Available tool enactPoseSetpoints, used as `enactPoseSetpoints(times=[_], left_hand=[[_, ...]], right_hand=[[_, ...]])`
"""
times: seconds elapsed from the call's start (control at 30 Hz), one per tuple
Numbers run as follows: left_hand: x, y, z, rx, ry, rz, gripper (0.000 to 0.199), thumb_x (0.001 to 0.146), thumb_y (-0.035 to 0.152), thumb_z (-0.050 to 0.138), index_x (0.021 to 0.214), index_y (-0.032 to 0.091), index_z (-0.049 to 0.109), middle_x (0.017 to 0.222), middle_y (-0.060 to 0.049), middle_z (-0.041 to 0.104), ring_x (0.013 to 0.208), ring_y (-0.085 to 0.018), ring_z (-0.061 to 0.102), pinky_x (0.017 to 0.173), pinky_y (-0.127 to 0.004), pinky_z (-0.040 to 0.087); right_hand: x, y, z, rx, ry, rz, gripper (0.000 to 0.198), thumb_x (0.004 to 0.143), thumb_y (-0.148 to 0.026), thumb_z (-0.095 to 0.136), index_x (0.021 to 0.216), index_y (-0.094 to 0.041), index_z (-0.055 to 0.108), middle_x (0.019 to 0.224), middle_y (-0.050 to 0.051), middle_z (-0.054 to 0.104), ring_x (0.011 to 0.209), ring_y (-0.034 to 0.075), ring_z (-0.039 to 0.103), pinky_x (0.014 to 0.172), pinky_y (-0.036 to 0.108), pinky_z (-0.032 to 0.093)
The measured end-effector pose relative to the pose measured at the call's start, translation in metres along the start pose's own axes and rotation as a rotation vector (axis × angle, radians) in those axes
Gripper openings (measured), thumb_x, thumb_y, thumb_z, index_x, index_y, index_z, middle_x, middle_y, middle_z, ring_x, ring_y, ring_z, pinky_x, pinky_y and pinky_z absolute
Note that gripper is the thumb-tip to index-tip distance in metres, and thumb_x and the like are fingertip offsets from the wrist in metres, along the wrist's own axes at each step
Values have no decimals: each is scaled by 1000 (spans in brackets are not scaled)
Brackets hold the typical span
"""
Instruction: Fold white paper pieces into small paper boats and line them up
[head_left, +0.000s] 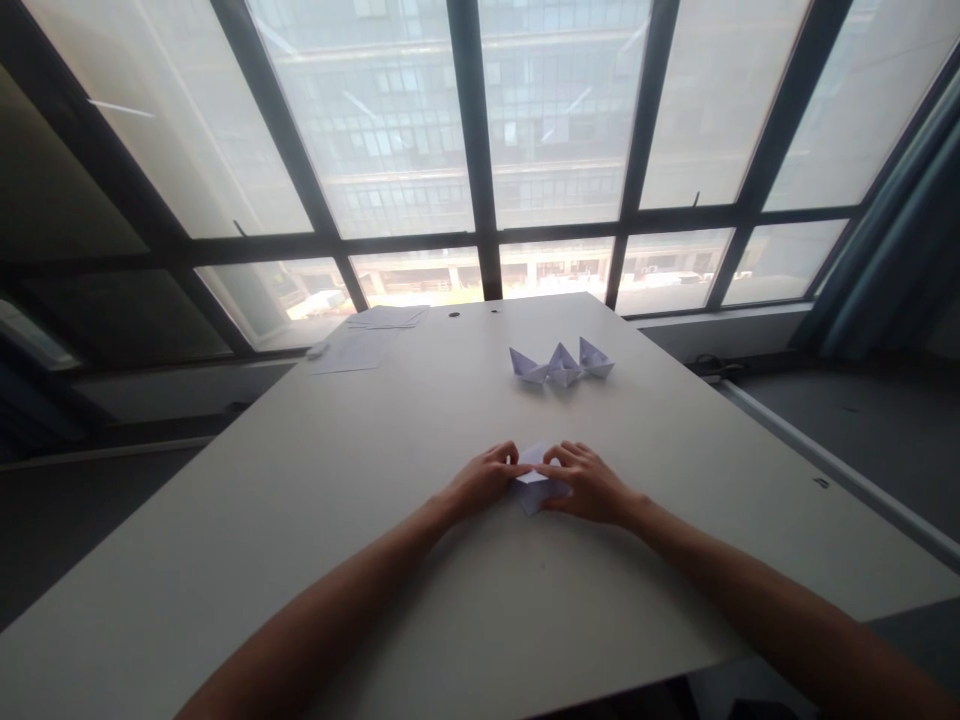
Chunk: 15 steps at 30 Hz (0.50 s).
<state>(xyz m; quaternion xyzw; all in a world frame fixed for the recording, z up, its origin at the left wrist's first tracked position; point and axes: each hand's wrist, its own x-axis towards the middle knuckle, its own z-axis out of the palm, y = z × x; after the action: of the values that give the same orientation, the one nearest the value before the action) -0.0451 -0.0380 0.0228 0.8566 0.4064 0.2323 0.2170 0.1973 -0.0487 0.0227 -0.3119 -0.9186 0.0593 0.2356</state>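
Note:
A small folded piece of white paper point(532, 494) is held between my two hands, just above or on the white table. My left hand point(486, 474) pinches its left side, fingers curled and the index finger reaching to the middle. On the other side my right hand point(586, 484) grips the paper's right edge, its index finger pointing inward and the thumb low by the near corner. Parts of the paper are hidden under the fingers. Beyond the hands stand three folded paper boats point(563, 367) in a row, close together.
Flat white sheets point(352, 350) lie at the table's far left, with more paper point(390, 316) behind them. The white table point(337, 560) reaches toward large windows. Two small dark spots mark its far end. A blue curtain point(885, 220) hangs at the right.

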Motion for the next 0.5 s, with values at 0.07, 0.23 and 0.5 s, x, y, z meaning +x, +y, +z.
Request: enactPoseSetpoints(times=[0.07,0.23,0.5], left_hand=[[0,0,1,25,-7,21,24,89,24,52,97,29,74,96,-2,57,79,-15,48,84,-27,42],[-1,-2,2,13,13,15,23,85,19,53,94,26,74,95,-4,59,80,-16,50,86,-28,42],[-1,-9,-2,136,41,15,37,90,18,47,119,27,67,107,-6,64,103,-21,55,99,-34,40]], right_hand=[[3,-6,6,-49,32,17,48,76,-39,74,120,-23,65,106,10,65,99,27,54,93,43,39],[6,-16,19,-125,4,-4,24,90,-16,52,109,-20,67,95,11,67,94,24,56,87,38,42],[-10,-28,18,78,-206,-74,76,93,-52,49,153,-15,20,155,16,28,143,29,24,116,46,18]])
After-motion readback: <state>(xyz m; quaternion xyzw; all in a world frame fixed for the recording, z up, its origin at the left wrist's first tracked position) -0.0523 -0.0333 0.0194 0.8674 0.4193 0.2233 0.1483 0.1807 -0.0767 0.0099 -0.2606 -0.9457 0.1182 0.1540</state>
